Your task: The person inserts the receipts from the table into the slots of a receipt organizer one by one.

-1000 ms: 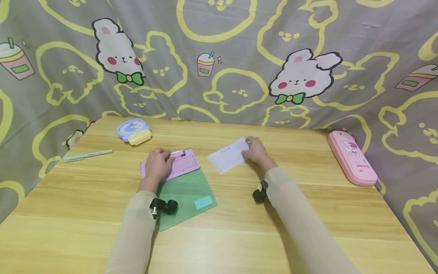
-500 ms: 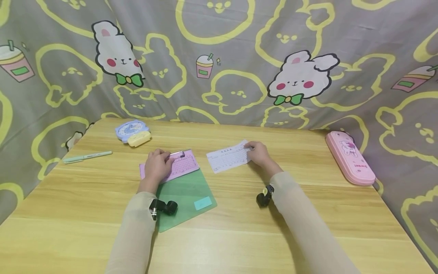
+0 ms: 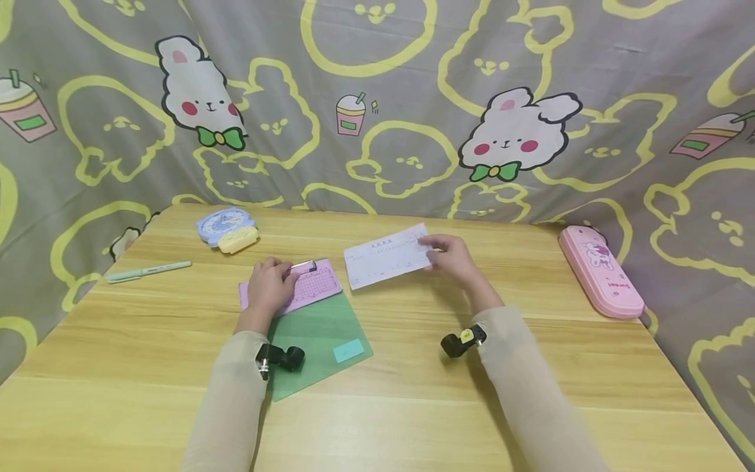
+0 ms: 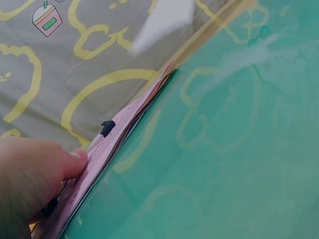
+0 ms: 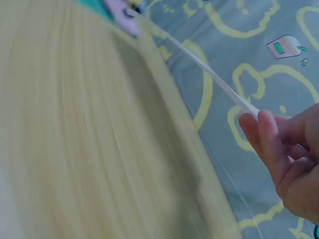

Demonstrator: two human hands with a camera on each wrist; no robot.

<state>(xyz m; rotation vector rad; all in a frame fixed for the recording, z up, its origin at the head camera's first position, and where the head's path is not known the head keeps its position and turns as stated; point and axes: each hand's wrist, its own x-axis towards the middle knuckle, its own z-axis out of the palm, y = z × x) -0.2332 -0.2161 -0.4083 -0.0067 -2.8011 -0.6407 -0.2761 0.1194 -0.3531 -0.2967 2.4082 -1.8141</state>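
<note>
A green translucent clipboard [image 3: 312,354] lies on the table, with a stack of pink printed slips [image 3: 318,286] under its metal clip [image 3: 303,265]. My left hand [image 3: 270,288] grips the clip at the board's top edge; in the left wrist view its thumb [image 4: 75,163] lies along the metal, between the black end pieces. To the right, my right hand [image 3: 453,259] pinches the right end of a white printed slip [image 3: 386,257] between thumb and fingers. Edge-on in the right wrist view, that slip [image 5: 209,69] is lifted off the table and casts a shadow.
At the back left sits a blue and yellow case-like object [image 3: 227,226]. A pale green pen [image 3: 150,271] lies at the left. The pink pencil case [image 3: 601,272] is near the right edge. A patterned curtain [image 3: 389,157] stands behind the wooden table [image 3: 401,406].
My right hand has lifted and tilted the white slip, shifting it slightly left, while the forearm has swung a little right. The left hand stays at the clip.
</note>
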